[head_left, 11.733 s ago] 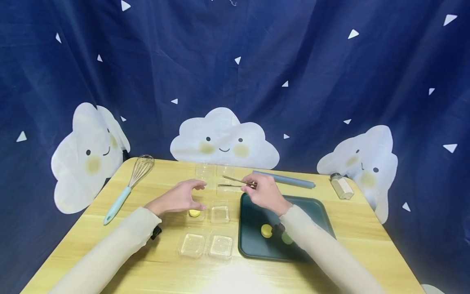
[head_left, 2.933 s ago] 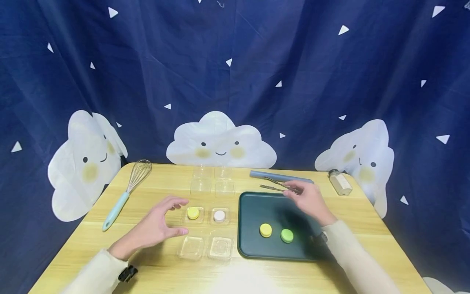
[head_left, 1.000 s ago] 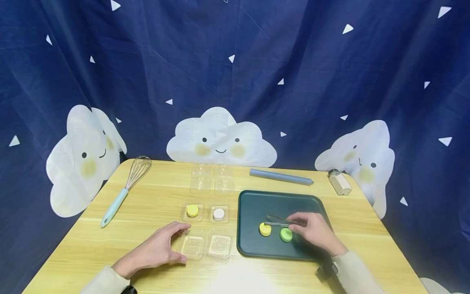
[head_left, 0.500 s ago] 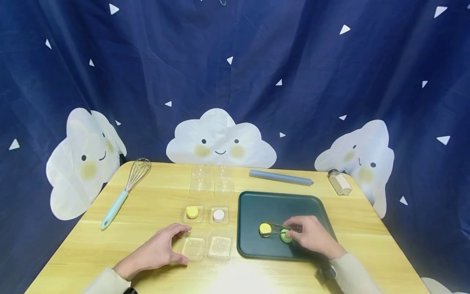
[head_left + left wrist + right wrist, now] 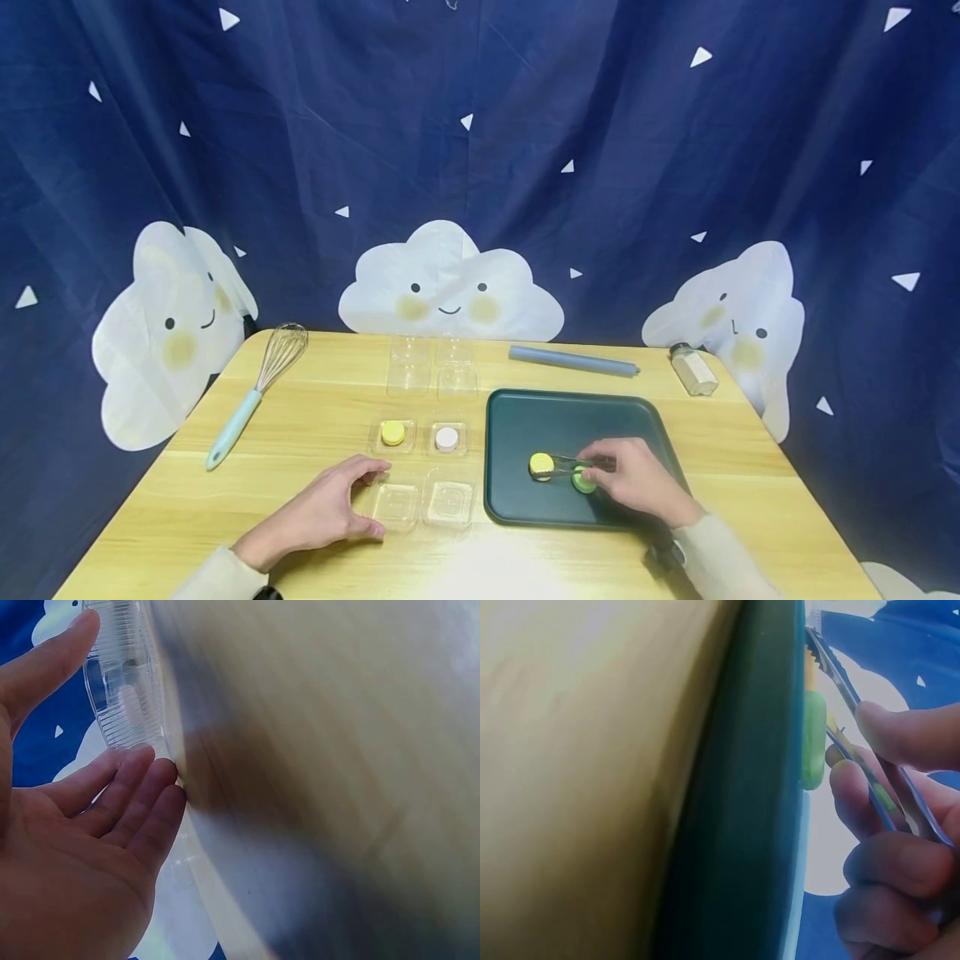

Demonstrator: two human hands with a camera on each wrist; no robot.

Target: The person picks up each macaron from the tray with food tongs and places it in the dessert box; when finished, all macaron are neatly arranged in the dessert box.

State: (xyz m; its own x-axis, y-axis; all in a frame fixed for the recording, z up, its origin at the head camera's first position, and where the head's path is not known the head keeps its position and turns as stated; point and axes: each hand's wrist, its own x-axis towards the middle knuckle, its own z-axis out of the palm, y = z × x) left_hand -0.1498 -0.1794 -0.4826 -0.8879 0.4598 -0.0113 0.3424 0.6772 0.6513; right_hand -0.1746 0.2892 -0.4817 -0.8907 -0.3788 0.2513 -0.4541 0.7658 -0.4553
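On the dark green tray, my right hand holds metal tongs between thumb and fingers. The tong tips straddle a yellow macaron. A green macaron lies under the tongs, partly covered by my right hand in the head view. My left hand is at the left side of a clear plastic box, thumb at one corner and fairly straight fingers at the other. Behind it, one open box holds a yellow macaron, and its neighbour a pale pink macaron.
Another clear box stands right of the one by my left hand. Clear lids stand up behind the filled boxes. A whisk lies at the left, a blue-grey rod at the back, and a shaker jar at the back right.
A pale pink macaron has come into the second box. My right hand has brought the tongs down over the tray to the yellow macaron; my left hand has moved to the nearer box.
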